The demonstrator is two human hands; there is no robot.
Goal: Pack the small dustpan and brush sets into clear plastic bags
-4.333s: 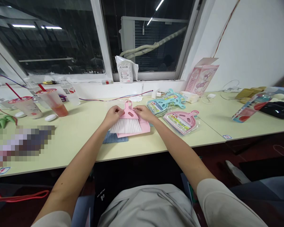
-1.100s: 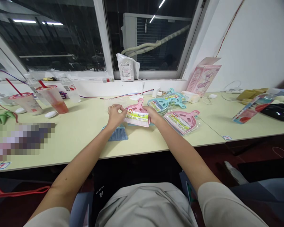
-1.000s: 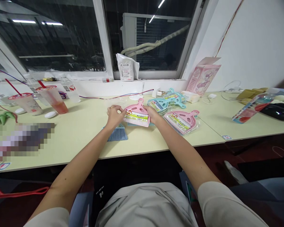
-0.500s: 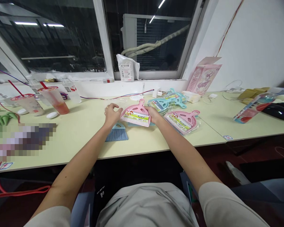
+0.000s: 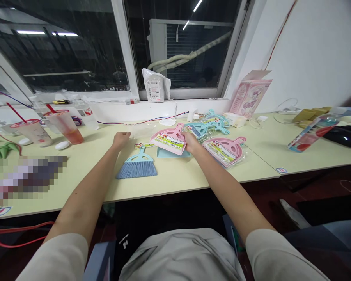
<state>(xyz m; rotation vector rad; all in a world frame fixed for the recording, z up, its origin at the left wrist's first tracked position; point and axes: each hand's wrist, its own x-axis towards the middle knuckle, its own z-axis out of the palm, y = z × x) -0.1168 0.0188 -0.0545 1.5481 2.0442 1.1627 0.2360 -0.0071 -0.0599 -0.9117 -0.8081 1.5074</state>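
Step, we judge: handling the pink set, right of the blue brush | right hand pinches its right edge; left hand curled, whether gripping we cannot tell | next move calls for a level right grip

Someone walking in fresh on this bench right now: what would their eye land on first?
Probably the pink dustpan set in the right hand, near the middle of the table. Next, the blue brush lying to its left, bristles toward the table's front edge. Farther out, the two red-strawed cups at the left and the pink box at the back right stand out.
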